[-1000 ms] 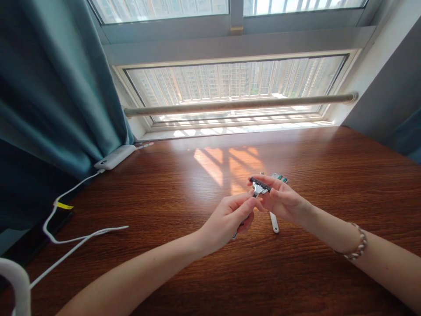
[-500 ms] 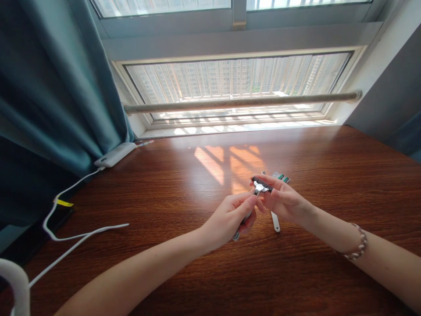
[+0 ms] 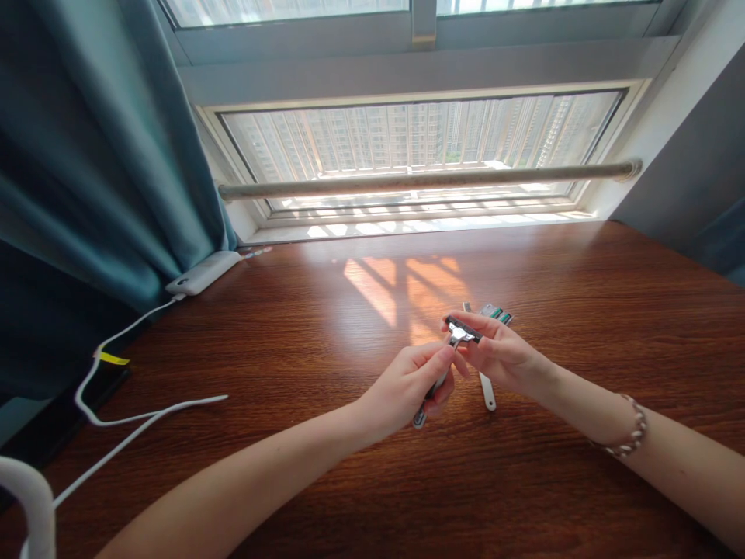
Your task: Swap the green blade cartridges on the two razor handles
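Note:
Above the brown table I hold a razor [image 3: 462, 334] with a silver neck and a dark head. My left hand [image 3: 414, 382] is closed round its handle, whose end sticks out below the fingers. At the other end, my right hand [image 3: 504, 351] grips the dark head between thumb and fingers. Behind and under the right hand lies a white-handled brush [image 3: 487, 392], its far part partly hidden by the hand. Just beyond the right fingers sits a pack with green-and-dark cartridges [image 3: 497, 313], also partly covered.
A wooden table [image 3: 291, 326] reaches back to the window. On the left, a white power strip-like box [image 3: 202, 272] lies by the blue curtain [image 3: 110, 155], with a white cable [image 3: 145, 416] running from it. A curved white tube [image 3: 35, 497] stands at the lower left.
Both hands keep nearly the same place and grip. The razor's handle end has shifted very slightly; nothing was let go.

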Available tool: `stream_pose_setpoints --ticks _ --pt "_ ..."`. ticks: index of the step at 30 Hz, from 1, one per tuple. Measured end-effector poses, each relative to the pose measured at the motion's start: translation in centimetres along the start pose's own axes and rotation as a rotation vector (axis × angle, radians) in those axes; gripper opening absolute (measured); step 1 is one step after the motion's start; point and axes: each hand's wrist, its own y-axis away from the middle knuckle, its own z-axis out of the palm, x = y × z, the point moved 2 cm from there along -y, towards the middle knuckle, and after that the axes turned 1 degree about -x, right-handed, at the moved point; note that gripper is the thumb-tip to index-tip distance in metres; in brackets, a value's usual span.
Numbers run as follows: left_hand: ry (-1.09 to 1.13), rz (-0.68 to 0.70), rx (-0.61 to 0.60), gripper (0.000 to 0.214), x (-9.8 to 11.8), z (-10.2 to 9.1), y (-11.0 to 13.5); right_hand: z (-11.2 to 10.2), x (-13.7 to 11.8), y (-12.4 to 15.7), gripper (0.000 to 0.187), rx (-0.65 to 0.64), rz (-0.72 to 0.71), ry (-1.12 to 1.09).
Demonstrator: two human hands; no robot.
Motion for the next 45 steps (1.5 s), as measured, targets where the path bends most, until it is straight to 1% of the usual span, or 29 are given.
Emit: stream_pose_setpoints --ticks 7,13,16,18,21,23,26,29,31,40,45 --pt "0.01 -0.018 -0.028 0.034 0.0 0.0 0.1 -0.3 -0.1 0.3 0.037 0.027 0.007 0.061" --pt "0.026 -0.044 -0.03 0.032 0.1 0.1 0.1 -1.0 -0.8 0.3 0.041 -0.03 -0.014 0.216" --pt "0.037 -0.054 -0.04 0.032 0.1 0.1 0.2 -1.1 -1.7 0.2 0.043 -0.044 0.02 0.32" --pt "0.046 -0.067 -0.043 0.031 0.0 0.1 0.2 -1.0 -2.6 0.1 0.041 -0.083 0.042 0.429" --pt "0.067 -0.097 -0.046 0.031 -0.3 0.0 0.1 -0.7 -3.8 -0.1 0.031 -0.149 0.018 0.628" --pt "0.078 -0.099 -0.034 0.03 -0.4 0.0 0.0 -0.7 -4.2 -0.1 0.029 -0.153 0.0 0.687" --pt "0.104 -0.076 -0.012 0.03 -0.5 -0.1 -0.1 -1.0 -3.8 -0.1 0.036 -0.099 0.017 0.59" --pt "0.148 -0.06 -0.029 0.03 -0.5 -0.1 -0.2 -1.4 -3.0 -0.1 0.04 -0.018 0.012 0.442" --pt "0.172 -0.052 -0.042 0.03 -0.5 0.0 -0.3 -1.4 -2.6 -0.1 0.041 0.01 -0.004 0.39" --pt "0.233 -0.058 -0.07 0.028 -0.7 0.3 -0.1 -0.9 -2.7 -0.3 0.042 -0.025 -0.016 0.342" --pt "0.137 -0.053 -0.026 0.022 -0.3 0.4 0.0 -0.8 -2.8 -0.2 0.041 -0.006 -0.026 0.354"
